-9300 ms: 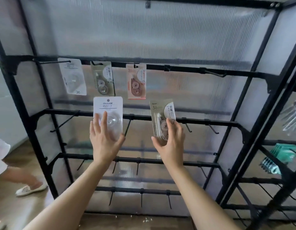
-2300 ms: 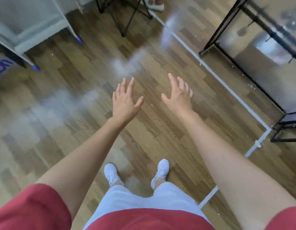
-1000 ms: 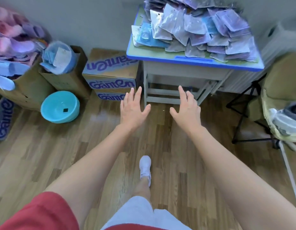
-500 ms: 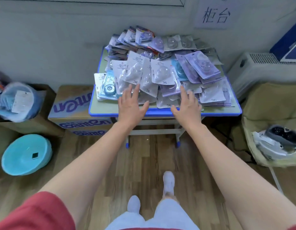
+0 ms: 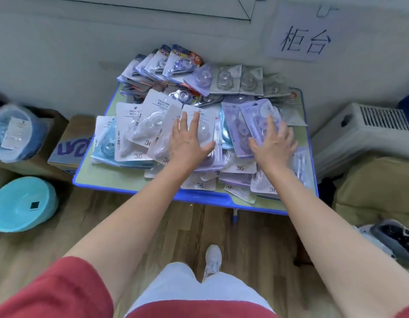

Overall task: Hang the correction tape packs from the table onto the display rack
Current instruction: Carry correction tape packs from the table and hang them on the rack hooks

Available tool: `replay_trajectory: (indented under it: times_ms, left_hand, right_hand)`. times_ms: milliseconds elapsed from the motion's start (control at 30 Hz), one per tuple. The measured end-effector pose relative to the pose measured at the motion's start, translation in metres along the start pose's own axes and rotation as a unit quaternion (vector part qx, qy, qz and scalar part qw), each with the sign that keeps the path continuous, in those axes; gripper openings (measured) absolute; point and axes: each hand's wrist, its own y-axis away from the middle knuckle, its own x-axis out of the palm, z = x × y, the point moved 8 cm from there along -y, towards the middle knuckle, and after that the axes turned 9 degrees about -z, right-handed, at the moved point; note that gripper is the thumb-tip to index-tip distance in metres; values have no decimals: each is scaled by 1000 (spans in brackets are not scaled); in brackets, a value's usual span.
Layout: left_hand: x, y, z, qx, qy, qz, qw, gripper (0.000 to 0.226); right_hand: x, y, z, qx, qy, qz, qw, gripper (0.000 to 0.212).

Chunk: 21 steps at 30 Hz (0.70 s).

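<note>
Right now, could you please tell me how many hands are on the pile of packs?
2. The left hand lies flat on a white pack; the right hand on a purple pack. Neither grips yet.

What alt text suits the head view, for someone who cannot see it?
A person's left hand and right hand are spread, fingers straight, over a heap of correction tape packs covering a blue-edged table; a turquoise basin sits nearby.

Red short sleeve [image 5: 49,290] at lower left; edge of the other sleeve [image 5: 403,312] in the lower right corner. Red shirt hem [image 5: 198,309] along bottom centre. White lower garment [image 5: 198,283] above it. One white lace-up trainer [image 5: 213,258]. Forearms bare down to left hand [image 5: 187,145] and right hand [image 5: 273,148].
</note>
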Motion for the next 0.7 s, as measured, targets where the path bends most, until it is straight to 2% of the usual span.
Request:
replay_trajectory:
  times_ms: [300, 700]
  left_hand:
    - [35, -20, -3, -61, -143, 61, 986, 92]
    - [17, -29, -3, -54, -130, -2, 990, 80]
  right_hand:
    - [12, -30, -23, -12, -15, 70, 997, 88]
    - [10, -35, -9, -51, -14, 87, 995, 84]
